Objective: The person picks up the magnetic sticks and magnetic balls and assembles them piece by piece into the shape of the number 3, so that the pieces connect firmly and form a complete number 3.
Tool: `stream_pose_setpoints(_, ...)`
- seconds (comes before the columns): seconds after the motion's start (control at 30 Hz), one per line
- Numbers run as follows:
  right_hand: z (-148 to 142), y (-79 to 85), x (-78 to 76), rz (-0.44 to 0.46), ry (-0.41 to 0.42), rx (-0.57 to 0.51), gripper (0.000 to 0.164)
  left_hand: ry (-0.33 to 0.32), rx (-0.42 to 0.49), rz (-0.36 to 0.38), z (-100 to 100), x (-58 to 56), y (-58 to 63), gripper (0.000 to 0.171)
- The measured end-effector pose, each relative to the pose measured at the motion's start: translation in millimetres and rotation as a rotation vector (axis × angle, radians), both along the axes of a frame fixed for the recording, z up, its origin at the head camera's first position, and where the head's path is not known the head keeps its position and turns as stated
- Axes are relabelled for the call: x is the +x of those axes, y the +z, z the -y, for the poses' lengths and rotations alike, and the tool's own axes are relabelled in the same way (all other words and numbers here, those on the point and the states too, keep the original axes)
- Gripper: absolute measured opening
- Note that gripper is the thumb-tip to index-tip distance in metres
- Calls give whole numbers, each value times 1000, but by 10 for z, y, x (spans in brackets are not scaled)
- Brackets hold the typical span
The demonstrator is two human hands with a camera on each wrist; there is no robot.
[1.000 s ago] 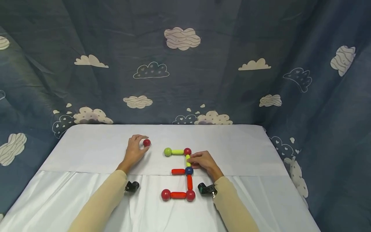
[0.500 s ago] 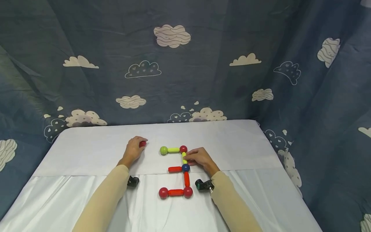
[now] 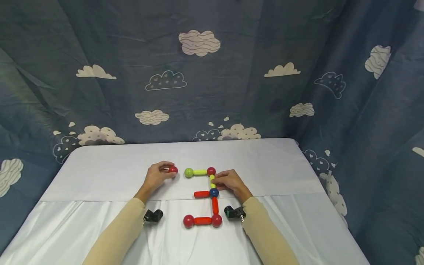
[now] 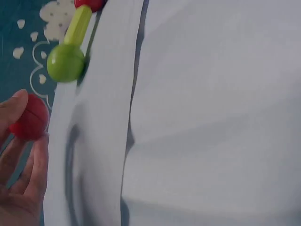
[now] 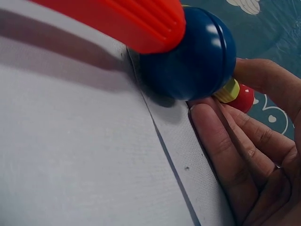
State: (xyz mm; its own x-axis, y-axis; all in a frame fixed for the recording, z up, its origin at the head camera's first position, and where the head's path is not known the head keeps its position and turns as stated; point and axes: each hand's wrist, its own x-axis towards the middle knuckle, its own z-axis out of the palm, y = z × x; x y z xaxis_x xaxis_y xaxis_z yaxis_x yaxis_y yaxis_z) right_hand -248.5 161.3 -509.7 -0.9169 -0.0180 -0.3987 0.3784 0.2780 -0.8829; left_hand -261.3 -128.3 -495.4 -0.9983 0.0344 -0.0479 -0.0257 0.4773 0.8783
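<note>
Between the fingertips and thumb of my left hand [image 3: 157, 177] is a red ball [image 3: 173, 169], held left of a green ball [image 3: 188, 172] and apart from it. From the green ball a yellow-green rod [image 3: 200, 172] runs to another red ball [image 3: 211, 171]. A second yellow-green rod [image 3: 212, 177] joins that ball to a blue ball [image 3: 214, 193]; my right hand [image 3: 232, 183] pinches this rod. A red rod [image 3: 201, 194] points left from the blue ball, its left end bare. Fingers partly hide the pinched rod in the right wrist view.
Nearer me, a red rod [image 3: 215, 206] links the blue ball to a red corner ball [image 3: 216, 220]. A further red rod [image 3: 202, 221] ends in a red ball [image 3: 188, 221]. All lie on a white-covered table [image 3: 281, 228], before a cloud-printed curtain [image 3: 232, 84].
My left hand has carried the red ball rightward, closer to the green ball. My right hand keeps its pinch on the yellow-green rod. The head view has shifted slightly.
</note>
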Motion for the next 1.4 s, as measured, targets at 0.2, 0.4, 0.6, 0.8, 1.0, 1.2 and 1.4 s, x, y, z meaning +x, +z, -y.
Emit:
stream_pose_setpoints(0.2, 9, 41, -20, 25, -9, 9, 32, -69, 25, 31, -46, 147, 35, 45)
stream_pose_setpoints(0.4, 36, 48, -68, 7, -10, -8, 33, -116, 25, 40, -32, 299, 24, 42)
stream_pose_setpoints(0.6, 44, 85, -95, -14, -16, -9, 31, -169, 90, 89, -95, 446, -39, 42)
stream_pose_setpoints(0.8, 18, 86, -73, 5, -33, -17, 30, -260, 62, 58, -233, 492, -66, 43)
stream_pose_setpoints(1.0, -1, 27, -30, 14, -18, -12, 31, -310, 45, 49, -313, 537, -123, 39)
stream_pose_setpoints(1.2, 5, -18, -34, 11, -17, -1, 31, -299, 24, 46, -329, 554, -154, 36)
stream_pose_setpoints(1.4, 21, -19, -16, 13, -16, 7, 31, -293, 11, 48, -340, 573, -159, 36)
